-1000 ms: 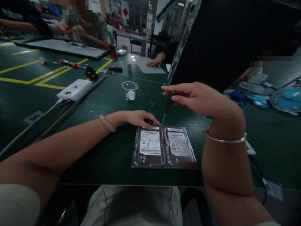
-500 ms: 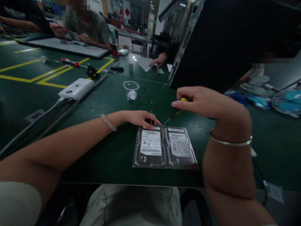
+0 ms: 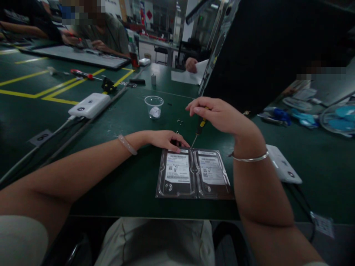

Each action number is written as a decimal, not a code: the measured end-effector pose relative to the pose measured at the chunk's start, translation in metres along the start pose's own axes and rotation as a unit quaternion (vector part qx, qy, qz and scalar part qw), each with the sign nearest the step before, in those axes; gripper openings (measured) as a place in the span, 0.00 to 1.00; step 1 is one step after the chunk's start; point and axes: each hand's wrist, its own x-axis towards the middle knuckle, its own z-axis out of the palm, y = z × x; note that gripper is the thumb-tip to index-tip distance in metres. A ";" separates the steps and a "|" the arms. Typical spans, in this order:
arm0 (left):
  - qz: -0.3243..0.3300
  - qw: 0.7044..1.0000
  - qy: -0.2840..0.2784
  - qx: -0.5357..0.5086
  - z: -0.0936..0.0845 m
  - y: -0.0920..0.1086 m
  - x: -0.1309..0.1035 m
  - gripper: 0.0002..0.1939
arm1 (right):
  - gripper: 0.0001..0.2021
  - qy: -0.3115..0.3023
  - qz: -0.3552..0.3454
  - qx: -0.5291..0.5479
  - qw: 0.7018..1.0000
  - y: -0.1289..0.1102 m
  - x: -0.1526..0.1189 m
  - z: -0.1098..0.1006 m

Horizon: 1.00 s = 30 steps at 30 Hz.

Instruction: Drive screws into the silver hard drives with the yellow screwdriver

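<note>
Right hand [image 3: 219, 114], grasping a screwdriver [image 3: 200, 126], has swung back from a tilted pose half a second ago; its tip again meets the far corner of the left hard drive [image 3: 176, 173], which the left hand [image 3: 163, 139] pins flat-fingered, so driving resumes.

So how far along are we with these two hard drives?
Done: a few loose screws lie on the mat beyond the drives, apparently already removed. In hand: the right hand holds a screwdriver with its tip at the left drive's far right corner, while the left hand steadies that drive. Left: both drives, including the right drive, have covers on.
</note>
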 end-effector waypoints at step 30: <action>-0.003 1.000 0.002 -0.003 0.000 0.001 0.000 0.26 | 0.26 0.056 0.072 -0.174 0.981 -0.004 -0.003 0.001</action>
